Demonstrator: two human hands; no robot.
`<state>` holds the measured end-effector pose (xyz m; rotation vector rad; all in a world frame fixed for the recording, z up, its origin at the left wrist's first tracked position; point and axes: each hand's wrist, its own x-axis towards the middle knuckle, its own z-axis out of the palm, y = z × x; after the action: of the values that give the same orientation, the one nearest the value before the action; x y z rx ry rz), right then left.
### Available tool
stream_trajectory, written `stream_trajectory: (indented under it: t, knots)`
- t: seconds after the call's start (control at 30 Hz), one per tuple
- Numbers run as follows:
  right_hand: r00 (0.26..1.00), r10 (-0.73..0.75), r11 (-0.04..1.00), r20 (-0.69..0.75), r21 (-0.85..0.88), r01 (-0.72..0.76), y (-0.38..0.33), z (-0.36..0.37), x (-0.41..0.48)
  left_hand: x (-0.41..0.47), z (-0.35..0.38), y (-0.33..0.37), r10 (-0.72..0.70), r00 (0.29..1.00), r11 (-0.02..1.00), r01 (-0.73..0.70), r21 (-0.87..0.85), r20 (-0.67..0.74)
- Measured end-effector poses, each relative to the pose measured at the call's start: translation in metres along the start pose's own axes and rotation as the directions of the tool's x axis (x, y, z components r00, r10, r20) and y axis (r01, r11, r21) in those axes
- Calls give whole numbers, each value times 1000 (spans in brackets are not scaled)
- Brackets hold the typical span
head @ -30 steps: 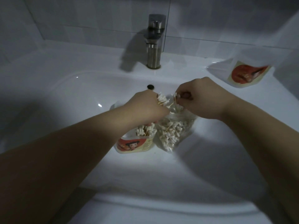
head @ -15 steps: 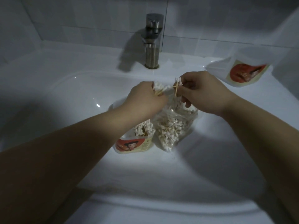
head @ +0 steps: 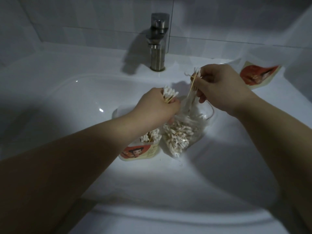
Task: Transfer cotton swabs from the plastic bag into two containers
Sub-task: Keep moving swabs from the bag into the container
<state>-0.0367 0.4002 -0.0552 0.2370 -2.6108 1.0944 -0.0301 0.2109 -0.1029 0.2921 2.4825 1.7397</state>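
A clear plastic bag (head: 181, 134) full of cotton swabs lies in the white sink basin (head: 84, 102). Just left of it stands a small container (head: 143, 152) with a red cartoon label, with swabs upright in it. My left hand (head: 157, 105) is above that container, shut on a bundle of cotton swabs (head: 51, 95) whose white tips stick out. My right hand (head: 217, 86) is raised over the bag's mouth and pinches a few swabs (head: 194, 78) that hang down toward the bag. A second labelled container (head: 256, 75) sits on the ledge at the right.
A steel faucet (head: 157, 43) stands at the back of the basin, in front of a tiled wall. The sink's front rim (head: 168, 218) runs along the bottom. The scene is dim apart from a lit patch in the basin.
My right hand has lifted up and back, drawing a few swabs out of the bag. My left hand has stayed near the container with its bundle.
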Motion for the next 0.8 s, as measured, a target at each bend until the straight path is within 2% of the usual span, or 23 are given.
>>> stream_trajectory:
  t: [0.17, 0.33, 0.53, 0.67, 0.8]
  knots:
    - [999, 37, 997, 9, 69, -37, -4, 0, -2, -4, 0, 6, 1, 1000, 1000, -1, -14, -13]
    - [999, 9, 998, 37, 63, -11, -13, 4, -6, -9, -1, 17, 40, 991, 989, -57, -137, -128]
    - [993, -94, 990, 68, -94, 100, -23, 11, -12, -9, -3, 16, 102, 985, 968, -131, -215, -142]
    - [991, -110, 986, 79, -118, 119, -26, 14, -14, -7, -3, 14, 128, 979, 974, -154, -166, -157]
    - [993, -106, 978, 56, -176, 115, -25, 14, -13, -6, -2, 14, 156, 983, 976, -169, -137, -97]
